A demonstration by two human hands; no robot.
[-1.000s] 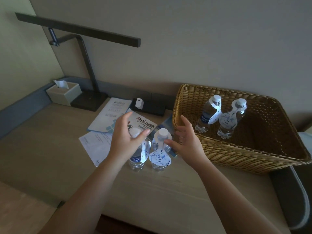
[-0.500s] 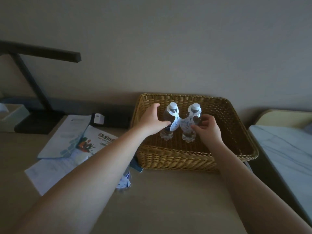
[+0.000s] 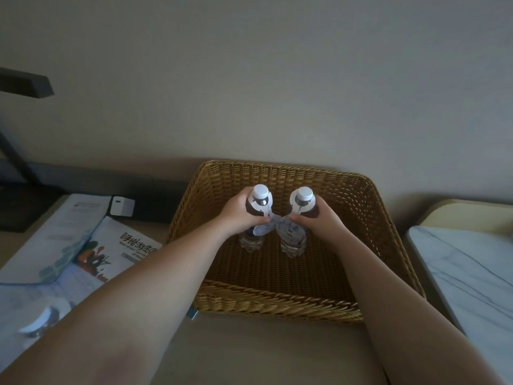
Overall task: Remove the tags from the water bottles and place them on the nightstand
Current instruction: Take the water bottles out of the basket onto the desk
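I see my left hand [image 3: 236, 215] wrapped tight around the left clear plastic water bottle [image 3: 254, 218] and my right hand [image 3: 323, 219] wrapped around the right clear plastic water bottle [image 3: 297, 226]. Both bottles stand in the brown woven basket [image 3: 361, 218] on the table [image 3: 263, 354], white paper tags [image 3: 266, 227] on their necks

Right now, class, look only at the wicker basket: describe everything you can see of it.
The wicker basket is rectangular, woven from golden-brown strands, with flared walls and a thick braided rim. It sits upright on the beige surface, its back near the wall. Inside stand two clear water bottles with white caps, the left bottle and the right bottle, each with a paper tag round its neck. The left hand and right hand reach in, each gripping one bottle.
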